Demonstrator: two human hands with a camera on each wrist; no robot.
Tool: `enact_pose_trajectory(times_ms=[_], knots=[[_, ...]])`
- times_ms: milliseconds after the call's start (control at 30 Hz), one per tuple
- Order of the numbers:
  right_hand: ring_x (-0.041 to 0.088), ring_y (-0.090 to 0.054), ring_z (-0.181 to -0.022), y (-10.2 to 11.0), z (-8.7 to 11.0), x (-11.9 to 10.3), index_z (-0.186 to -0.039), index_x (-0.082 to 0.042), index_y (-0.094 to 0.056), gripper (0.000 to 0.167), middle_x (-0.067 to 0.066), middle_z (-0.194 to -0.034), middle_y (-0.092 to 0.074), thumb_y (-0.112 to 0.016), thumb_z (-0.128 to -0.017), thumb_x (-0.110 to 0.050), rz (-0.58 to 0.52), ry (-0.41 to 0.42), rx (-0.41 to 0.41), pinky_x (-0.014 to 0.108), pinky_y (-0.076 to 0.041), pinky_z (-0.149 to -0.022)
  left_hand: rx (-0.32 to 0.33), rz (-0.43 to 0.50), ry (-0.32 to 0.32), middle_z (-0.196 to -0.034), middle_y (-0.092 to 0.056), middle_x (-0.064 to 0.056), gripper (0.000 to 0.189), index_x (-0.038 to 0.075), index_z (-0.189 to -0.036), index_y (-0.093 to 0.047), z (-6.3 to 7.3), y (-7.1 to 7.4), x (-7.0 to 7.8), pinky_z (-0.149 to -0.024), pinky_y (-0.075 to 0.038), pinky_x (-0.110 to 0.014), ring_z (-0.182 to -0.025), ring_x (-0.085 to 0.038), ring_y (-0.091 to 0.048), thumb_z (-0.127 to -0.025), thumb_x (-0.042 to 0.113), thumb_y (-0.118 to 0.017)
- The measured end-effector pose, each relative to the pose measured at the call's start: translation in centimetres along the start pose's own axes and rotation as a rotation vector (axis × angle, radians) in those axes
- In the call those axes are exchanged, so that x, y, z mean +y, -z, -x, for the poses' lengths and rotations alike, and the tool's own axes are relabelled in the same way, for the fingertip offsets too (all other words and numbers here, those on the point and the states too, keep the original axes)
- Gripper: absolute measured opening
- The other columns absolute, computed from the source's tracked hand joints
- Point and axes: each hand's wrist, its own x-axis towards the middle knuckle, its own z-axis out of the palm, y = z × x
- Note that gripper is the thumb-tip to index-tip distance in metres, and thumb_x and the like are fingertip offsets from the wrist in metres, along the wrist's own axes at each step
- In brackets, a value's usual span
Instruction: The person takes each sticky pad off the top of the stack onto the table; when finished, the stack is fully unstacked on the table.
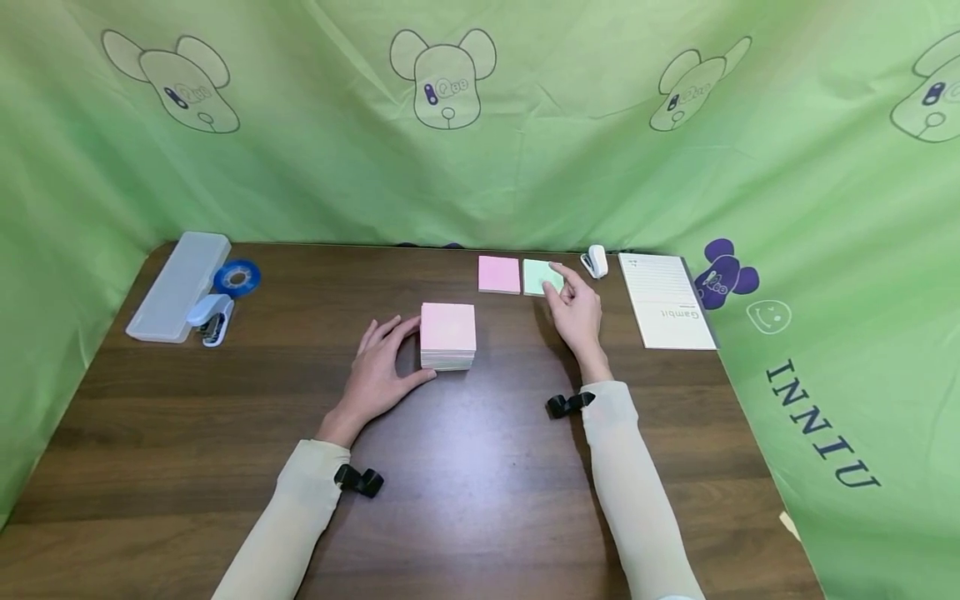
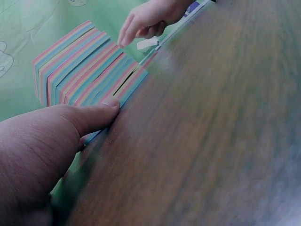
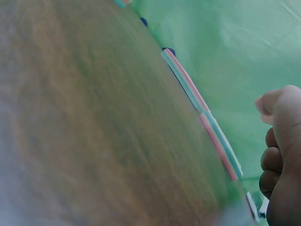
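Note:
A tall stack of square sticky notes [image 1: 447, 327], pale pink on top with striped coloured sides, stands mid-table. My left hand [image 1: 381, 371] is at its left side; the thumb [image 2: 101, 113] touches the stack's near side low down, and the fairly straight fingers reach its left edge. Farther back lie a pink pad [image 1: 498, 274] and a green pad [image 1: 538, 277], side by side. My right hand [image 1: 576, 315] is over the right edge of the green pad, its index finger and thumb spread apart. Its other fingers curl loosely in the right wrist view, and nothing shows between them.
A small white stapler [image 1: 595, 262] and a lined notebook [image 1: 666, 302] lie at the back right. On the far left are a translucent pencil case [image 1: 176, 292], a blue tape roll [image 1: 237, 277] and a light blue stapler [image 1: 213, 319]. A green cloth [image 1: 337, 167] hangs behind the table.

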Motion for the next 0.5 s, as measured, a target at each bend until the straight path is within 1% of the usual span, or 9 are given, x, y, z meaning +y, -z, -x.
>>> enact_pose_trajectory(times_ms=[67,133,367,500], knots=[[-0.004,-0.03,-0.057,-0.1,0.1,-0.5,-0.138,-0.012,-0.079,0.037,-0.006,-0.067,-0.04,-0.081,-0.101,-0.016,-0.03,0.008,-0.017,0.031,-0.027,-0.058,-0.001,0.002,0.0,-0.166,-0.056,-0.01,0.093,0.013,-0.168,-0.048,0.0,0.0,0.0,-0.14,-0.005,-0.055,-0.165,-0.036,-0.035,-0.092,0.036,-0.094],[-0.006,-0.03,-0.056,-0.3,0.3,-1.0,-0.137,-0.01,-0.079,0.036,-0.005,-0.067,-0.04,-0.081,-0.101,-0.013,-0.067,0.025,-0.038,0.03,-0.026,-0.056,0.0,0.004,0.002,-0.166,-0.056,-0.01,0.093,0.012,-0.168,-0.048,0.0,0.1,0.0,-0.14,-0.005,-0.056,-0.165,-0.036,-0.035,-0.092,0.037,-0.094],[0.001,-0.028,-0.057,-0.5,0.9,-2.8,-0.136,-0.003,-0.078,0.036,-0.003,-0.064,-0.036,-0.082,-0.1,-0.007,-0.192,0.093,-0.121,0.025,-0.024,-0.055,-0.001,0.008,0.004,-0.166,-0.057,-0.011,0.093,0.012,-0.168,-0.048,0.0,0.1,0.3,-0.14,-0.005,-0.056,-0.164,-0.036,-0.035,-0.091,0.036,-0.094],[0.003,-0.026,-0.057,-0.7,1.0,-4.0,-0.135,0.001,-0.077,0.036,-0.002,-0.064,-0.033,-0.082,-0.1,-0.005,-0.237,0.111,-0.141,0.024,-0.022,-0.055,0.0,0.009,-0.003,-0.165,-0.057,-0.011,0.093,0.011,-0.168,-0.048,0.0,0.1,0.3,-0.14,-0.005,-0.056,-0.164,-0.036,-0.035,-0.091,0.036,-0.094]])
